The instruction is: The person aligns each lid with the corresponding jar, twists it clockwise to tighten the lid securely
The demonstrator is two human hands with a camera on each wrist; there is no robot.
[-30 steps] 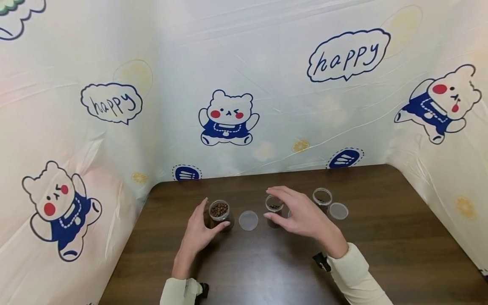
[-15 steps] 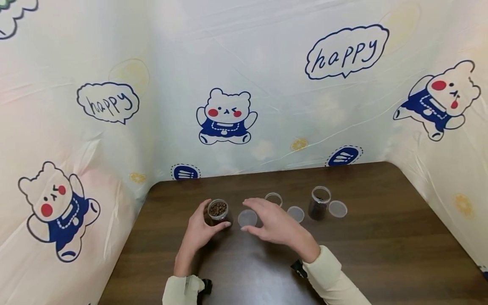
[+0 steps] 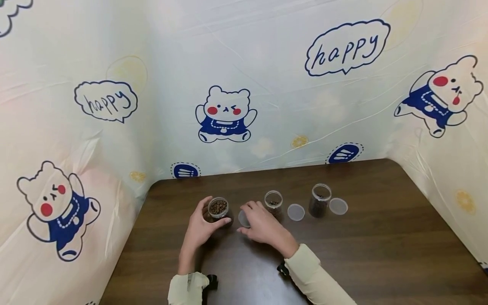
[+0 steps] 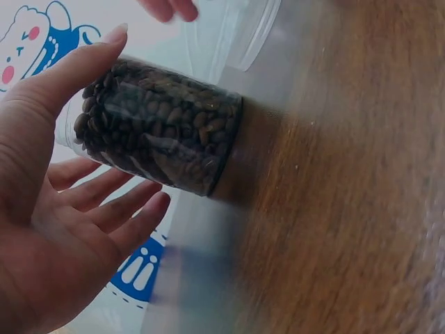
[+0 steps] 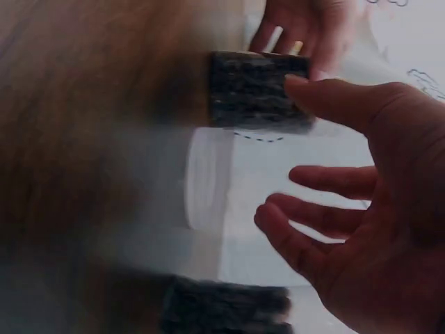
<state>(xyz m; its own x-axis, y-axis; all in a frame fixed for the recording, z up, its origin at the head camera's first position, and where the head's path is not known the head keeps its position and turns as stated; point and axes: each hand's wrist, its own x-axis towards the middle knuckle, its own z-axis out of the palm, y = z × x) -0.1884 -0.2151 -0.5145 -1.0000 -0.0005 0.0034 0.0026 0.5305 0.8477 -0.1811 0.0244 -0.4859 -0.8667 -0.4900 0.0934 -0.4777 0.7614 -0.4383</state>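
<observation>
A clear jar [image 3: 218,207] filled with brown coffee beans stands on the table at the left. My left hand [image 3: 200,228] holds it, thumb on the near side and fingers round the far side; in the left wrist view the jar [image 4: 160,129] shows its beans through the wall. My right hand [image 3: 263,225] hovers over a round translucent lid [image 3: 242,218], partly covering it. In the right wrist view its fingers are spread and bent, apart from the lid [image 5: 201,177]. A second jar [image 3: 273,202], holding beans low inside, stands just behind the right hand.
Right of the second jar lies another lid [image 3: 296,212]. A third open jar [image 3: 319,204] with dark contents stands farther right, a lid [image 3: 338,206] beside it. The brown table [image 3: 381,245] ends at a printed cloth [image 3: 289,106] behind.
My right hand has moved left from the middle jar to the left lid, its fingers drawing closer together. My left hand stays at the bean jar.
</observation>
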